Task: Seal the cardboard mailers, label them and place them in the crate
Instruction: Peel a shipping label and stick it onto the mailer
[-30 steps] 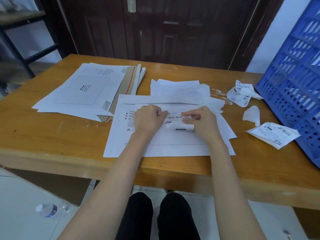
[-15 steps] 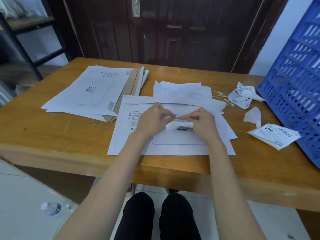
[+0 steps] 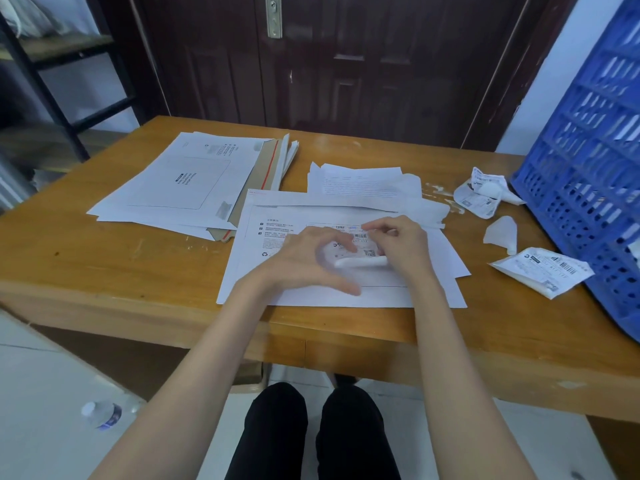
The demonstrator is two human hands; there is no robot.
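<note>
Labelling step: label (image 3: 363, 244) is pinched by right hand (image 3: 401, 247) and pressed by left hand (image 3: 304, 261) onto mailer (image 3: 311, 299); backing peeled next; crate (image 3: 588, 168) at 2 o'clock.

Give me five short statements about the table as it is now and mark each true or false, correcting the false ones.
1. Both hands are at the label on the front mailer. True: the left hand and right hand meet over it.
2. The blue crate stands at the table's left end. False: it is at the right end.
3. The label's backing curls up at its near edge. True.
4. A stack of mailers lies left of the front mailer. True.
5. A water bottle stands on the table. False: the bottle lies on the floor, lower left.
</note>
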